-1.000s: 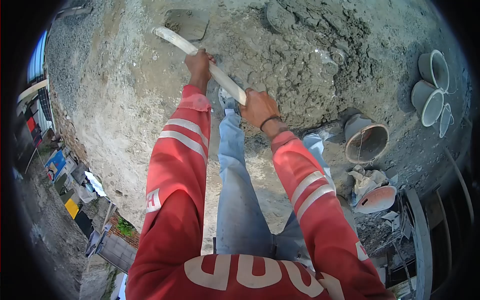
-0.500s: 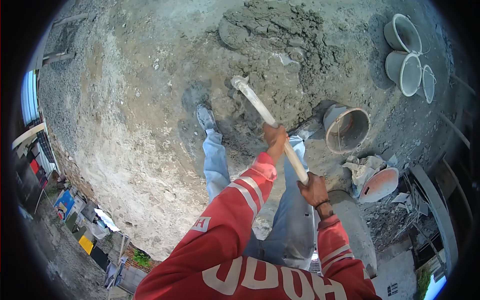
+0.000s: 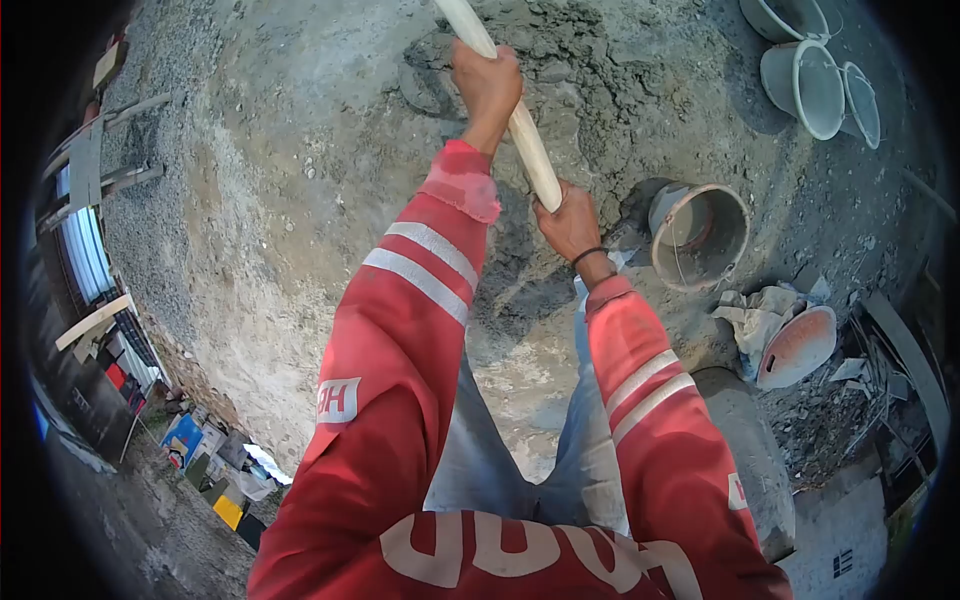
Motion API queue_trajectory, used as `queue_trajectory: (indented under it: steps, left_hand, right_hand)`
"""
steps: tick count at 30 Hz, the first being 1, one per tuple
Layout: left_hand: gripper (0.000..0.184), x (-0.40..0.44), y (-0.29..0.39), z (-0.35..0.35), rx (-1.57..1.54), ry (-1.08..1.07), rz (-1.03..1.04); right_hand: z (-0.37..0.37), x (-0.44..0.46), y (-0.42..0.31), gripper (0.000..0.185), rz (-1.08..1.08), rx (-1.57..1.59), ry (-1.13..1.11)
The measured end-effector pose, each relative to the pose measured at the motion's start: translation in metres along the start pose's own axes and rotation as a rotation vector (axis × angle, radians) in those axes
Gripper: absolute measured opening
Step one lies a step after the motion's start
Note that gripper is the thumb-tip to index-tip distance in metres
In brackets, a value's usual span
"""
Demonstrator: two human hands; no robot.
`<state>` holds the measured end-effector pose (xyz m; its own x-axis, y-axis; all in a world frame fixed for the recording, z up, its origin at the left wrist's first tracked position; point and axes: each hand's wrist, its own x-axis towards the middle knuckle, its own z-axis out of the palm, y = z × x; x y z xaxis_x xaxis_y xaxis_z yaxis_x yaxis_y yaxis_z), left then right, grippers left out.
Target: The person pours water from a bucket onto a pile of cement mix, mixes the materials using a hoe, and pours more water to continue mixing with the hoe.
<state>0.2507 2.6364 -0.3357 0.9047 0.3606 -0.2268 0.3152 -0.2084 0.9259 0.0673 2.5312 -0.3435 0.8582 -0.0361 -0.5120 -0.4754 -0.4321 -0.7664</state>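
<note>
Both of my hands grip a pale wooden handle (image 3: 530, 146) that slants from the top edge down to the right. My left hand (image 3: 487, 85) is wrapped round it higher up, near the top of the view. Round its lower end my right hand (image 3: 570, 222) is closed, with a dark band on the wrist. The handle's far end is out of view. Beneath and beyond the handle lies wet grey mortar (image 3: 640, 100), spread in a rough heap on the ground.
A bucket (image 3: 700, 237) stands right of my right hand. Several grey buckets (image 3: 803, 90) are at the upper right. A reddish basin (image 3: 797, 347) leans by a crumpled sack (image 3: 757, 318) and rubble. Boards (image 3: 88, 165) and scattered items lie at the left.
The handle and both hands have swung up and forward, away from my legs. Its far end, visible before, has left the view. The grip stays closed; the camera view has shifted.
</note>
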Motion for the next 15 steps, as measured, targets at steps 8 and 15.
queue_trajectory:
  steps: [8, 15]
  left_hand:
    - [0.044, -0.145, -0.15, 0.006, 0.511, -0.31, -0.63]
    - [0.034, -0.234, -0.102, -0.093, 0.333, -0.222, -0.703]
  right_hand:
    - [0.037, -0.163, 0.042, 0.035, 0.566, -0.04, -0.067]
    - [0.069, -0.277, 0.016, 0.027, 0.385, -0.178, 0.0]
